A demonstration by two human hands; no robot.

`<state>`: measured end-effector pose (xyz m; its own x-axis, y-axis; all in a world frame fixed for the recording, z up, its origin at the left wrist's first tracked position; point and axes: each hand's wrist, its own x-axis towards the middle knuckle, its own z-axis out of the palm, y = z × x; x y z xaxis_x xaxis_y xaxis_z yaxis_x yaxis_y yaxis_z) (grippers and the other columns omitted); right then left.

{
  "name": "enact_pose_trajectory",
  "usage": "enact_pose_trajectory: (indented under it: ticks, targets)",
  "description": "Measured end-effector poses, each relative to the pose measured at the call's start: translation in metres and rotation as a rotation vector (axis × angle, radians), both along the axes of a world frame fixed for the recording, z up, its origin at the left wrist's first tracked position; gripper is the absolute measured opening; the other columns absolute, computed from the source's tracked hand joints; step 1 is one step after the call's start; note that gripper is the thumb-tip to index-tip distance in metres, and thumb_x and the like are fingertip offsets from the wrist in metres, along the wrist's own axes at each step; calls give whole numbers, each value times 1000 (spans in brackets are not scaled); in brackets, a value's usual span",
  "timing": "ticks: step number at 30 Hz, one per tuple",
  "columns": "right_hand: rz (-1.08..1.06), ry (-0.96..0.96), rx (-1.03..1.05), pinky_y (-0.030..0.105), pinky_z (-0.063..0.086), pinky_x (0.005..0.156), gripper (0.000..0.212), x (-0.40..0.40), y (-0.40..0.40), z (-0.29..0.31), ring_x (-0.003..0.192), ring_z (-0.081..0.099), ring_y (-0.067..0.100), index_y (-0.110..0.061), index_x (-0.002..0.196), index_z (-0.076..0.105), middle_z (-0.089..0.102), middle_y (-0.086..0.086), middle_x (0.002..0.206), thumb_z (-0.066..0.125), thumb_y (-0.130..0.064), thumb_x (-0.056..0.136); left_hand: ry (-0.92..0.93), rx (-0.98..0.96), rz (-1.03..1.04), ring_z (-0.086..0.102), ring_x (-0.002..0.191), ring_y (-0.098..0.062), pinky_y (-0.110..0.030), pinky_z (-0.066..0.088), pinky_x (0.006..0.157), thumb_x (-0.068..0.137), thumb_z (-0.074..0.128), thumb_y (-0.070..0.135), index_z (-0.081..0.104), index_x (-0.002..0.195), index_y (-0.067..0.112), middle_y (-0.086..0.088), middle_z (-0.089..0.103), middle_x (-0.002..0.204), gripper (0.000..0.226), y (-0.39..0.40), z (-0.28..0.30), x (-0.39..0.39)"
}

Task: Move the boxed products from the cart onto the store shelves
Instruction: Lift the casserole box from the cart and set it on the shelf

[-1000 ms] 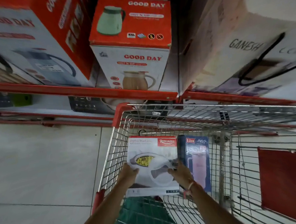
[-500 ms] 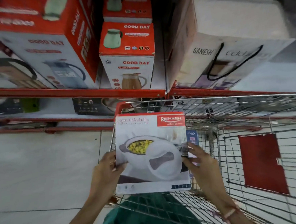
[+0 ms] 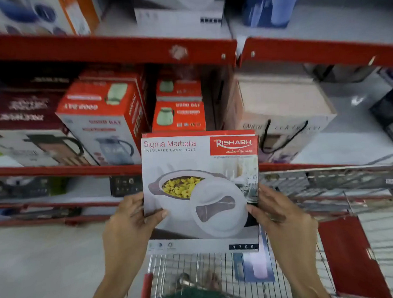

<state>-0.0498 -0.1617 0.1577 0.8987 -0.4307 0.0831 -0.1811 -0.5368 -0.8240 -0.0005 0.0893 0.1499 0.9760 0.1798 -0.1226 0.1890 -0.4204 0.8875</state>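
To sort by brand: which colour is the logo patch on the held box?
Red, with white lettering; head view.

The casserole box point(image 3: 201, 189) is a flat, square carton, white with a red band on its top edge and a red "RISHABH" label in the upper right corner. Its front says "Sigma Marbella Insulated Casserole" and shows a white casserole with yellow food inside and its lid leaning on it. The box is held upright, front face toward the camera, above the wire cart point(image 3: 197, 267) and in front of the red store shelves point(image 3: 108, 52). Lower in the cart, a blue box point(image 3: 254, 269) with a pale pink product pictured on it stands just behind the lower right corner of the casserole box; its details are blurred.
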Motion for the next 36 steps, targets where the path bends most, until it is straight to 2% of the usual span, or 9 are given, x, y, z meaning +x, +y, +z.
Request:
enact_pose_trajectory:
  ticks: [4,6,8,11,16,19,22,27,36]
  targets:
    - [-45,-204,85,16,53,87,51,30,6,44,94,65,-15,-33,118,66,71,-23,105,80,-24,70,-170,-131,12,66,76,14,0,50,62,64,81,3,61,102,8,8,71,88,44,-4,49,34]
    - [-57,-306,104,18,54,86,51,47,8,72,94,64,-15,-32,119,66,68,-35,99,80,-24,70,-258,-193,28,68,80,9,-7,55,69,60,83,6,61,102,12,7,71,92,48,-2,77,53]
    - [-49,-411,101,14,54,84,50,64,10,102,89,63,-18,-32,118,67,62,-47,87,80,-23,70,-342,-261,38,71,87,-5,-27,59,81,50,85,17,62,101,14,0,73,97,56,-1,107,70]
    - [-18,-584,134,10,55,81,50,92,14,143,92,66,-12,-27,118,67,69,-27,101,81,-18,71,-476,-380,41,70,94,-24,-46,53,91,40,82,30,63,97,12,-9,72,99,63,2,150,92]
    - [-3,-814,127,18,54,86,50,151,22,193,97,69,0,-20,121,65,71,-9,112,80,-15,74,-671,-348,59,69,96,-22,-44,57,87,49,84,26,57,100,7,-19,67,108,61,2,207,141]
    - [13,-834,175,12,53,85,51,194,22,208,93,67,-5,-19,122,64,68,-10,112,80,-12,74,-734,-236,81,69,96,-20,-37,59,85,61,84,12,56,109,4,-17,68,111,56,-2,220,183]
    - [22,-827,228,5,51,83,52,235,21,208,90,68,-4,-13,123,63,68,-3,114,79,-7,73,-779,-180,78,67,104,-26,-46,57,88,65,83,15,55,112,4,-18,67,113,55,-5,220,220]
    - [-42,-832,287,30,57,92,47,290,16,194,100,70,11,-11,119,66,72,5,114,78,-5,74,-841,-32,102,66,106,-26,-41,57,88,65,83,20,57,113,1,-19,69,111,58,-12,215,268]
    - [-40,-767,263,34,57,91,46,314,15,151,101,70,14,-8,119,66,71,8,115,77,-5,74,-690,-44,55,66,103,-28,-50,58,82,60,84,29,52,107,8,-20,68,105,60,-5,165,311]
